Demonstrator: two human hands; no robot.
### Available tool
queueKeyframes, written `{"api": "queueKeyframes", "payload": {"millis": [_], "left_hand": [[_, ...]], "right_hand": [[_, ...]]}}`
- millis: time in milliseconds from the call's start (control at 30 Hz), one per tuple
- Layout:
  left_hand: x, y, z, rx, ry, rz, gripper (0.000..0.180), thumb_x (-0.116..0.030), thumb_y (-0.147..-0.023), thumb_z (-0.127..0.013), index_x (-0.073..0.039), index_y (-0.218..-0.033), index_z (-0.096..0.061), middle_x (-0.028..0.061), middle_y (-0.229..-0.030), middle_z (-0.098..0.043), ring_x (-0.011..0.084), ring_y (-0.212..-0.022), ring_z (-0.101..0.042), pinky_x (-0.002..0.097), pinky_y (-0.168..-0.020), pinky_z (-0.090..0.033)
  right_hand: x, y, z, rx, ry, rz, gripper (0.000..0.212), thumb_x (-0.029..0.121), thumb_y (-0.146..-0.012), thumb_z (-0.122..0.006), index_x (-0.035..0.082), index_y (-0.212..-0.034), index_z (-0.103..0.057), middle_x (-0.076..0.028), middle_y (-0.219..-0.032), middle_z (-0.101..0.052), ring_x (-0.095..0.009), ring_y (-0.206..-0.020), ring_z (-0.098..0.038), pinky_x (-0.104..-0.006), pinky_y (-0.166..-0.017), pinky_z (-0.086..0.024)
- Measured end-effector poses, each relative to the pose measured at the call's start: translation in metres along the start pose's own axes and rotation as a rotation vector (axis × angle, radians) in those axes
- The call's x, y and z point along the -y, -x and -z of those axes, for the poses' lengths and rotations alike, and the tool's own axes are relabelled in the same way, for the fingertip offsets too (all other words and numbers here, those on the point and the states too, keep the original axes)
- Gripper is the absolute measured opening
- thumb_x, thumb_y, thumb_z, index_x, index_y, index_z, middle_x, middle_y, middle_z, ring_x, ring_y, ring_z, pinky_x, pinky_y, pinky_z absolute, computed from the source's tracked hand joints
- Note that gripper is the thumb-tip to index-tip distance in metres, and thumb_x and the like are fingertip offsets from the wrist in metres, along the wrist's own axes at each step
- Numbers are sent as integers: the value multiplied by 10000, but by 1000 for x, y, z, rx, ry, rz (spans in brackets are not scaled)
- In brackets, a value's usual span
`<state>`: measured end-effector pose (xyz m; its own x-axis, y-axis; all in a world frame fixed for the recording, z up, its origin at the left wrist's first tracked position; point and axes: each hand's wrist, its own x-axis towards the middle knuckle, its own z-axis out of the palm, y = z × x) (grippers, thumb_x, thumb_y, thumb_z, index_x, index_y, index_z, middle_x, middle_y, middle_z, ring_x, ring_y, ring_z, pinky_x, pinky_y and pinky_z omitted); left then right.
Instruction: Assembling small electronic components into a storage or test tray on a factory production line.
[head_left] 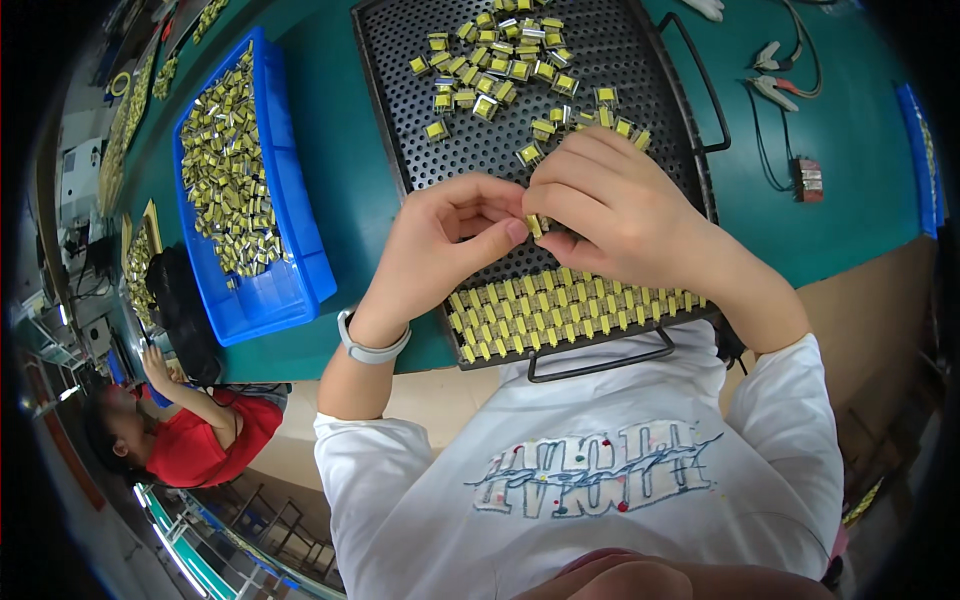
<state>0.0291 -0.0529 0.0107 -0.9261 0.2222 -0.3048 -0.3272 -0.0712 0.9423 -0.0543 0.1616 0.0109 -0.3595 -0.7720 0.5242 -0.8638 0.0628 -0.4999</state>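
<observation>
My left hand (450,238) and my right hand (615,205) meet above a black perforated metal tray (425,165). Pinched between their fingertips is a small yellow transformer (537,226), partly covered by my fingers. My right thumb and fingers close around it, while my left thumb and bent forefinger touch it from the left. Along the tray's near edge, several tight rows of similar transformers (570,312) stand side by side. A loose heap of transformers (500,60) lies scattered at the tray's far end, with a few more just beyond my right hand.
A blue plastic bin (310,240) full of transformers stands left of the tray on the green table (335,110). Wire handles (600,368) stick out from the tray. Clip leads (775,90) and a small red block (808,180) lie to the right. A person in red (215,440) sits at left.
</observation>
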Motion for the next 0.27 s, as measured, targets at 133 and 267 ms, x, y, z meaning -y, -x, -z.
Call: {"api": "queueKeyframes", "payload": {"millis": [133, 267], "left_hand": [[0, 1, -1, 17, -5, -8, 255, 1, -938, -676, 57, -1184, -638, 101, -1112, -705, 144, -993, -683, 277, -901, -562], [2, 0, 0, 24, 43, -2, 276, -5, -940, -677, 57, -1204, -629, 104, -1126, -703, 146, -998, -682, 275, -903, -560]], "right_hand": [[0, 0, 0, 6, -14, 8, 366, 45, -648, -802, 60, -964, -616, -80, -954, -589, -294, -886, -589, -425, -825, -485], [-1, 0, 3, 32, -11, 0, 381, 58, -648, -814, 59, -978, -622, -78, -953, -591, -296, -881, -589, -418, -819, -484]]}}
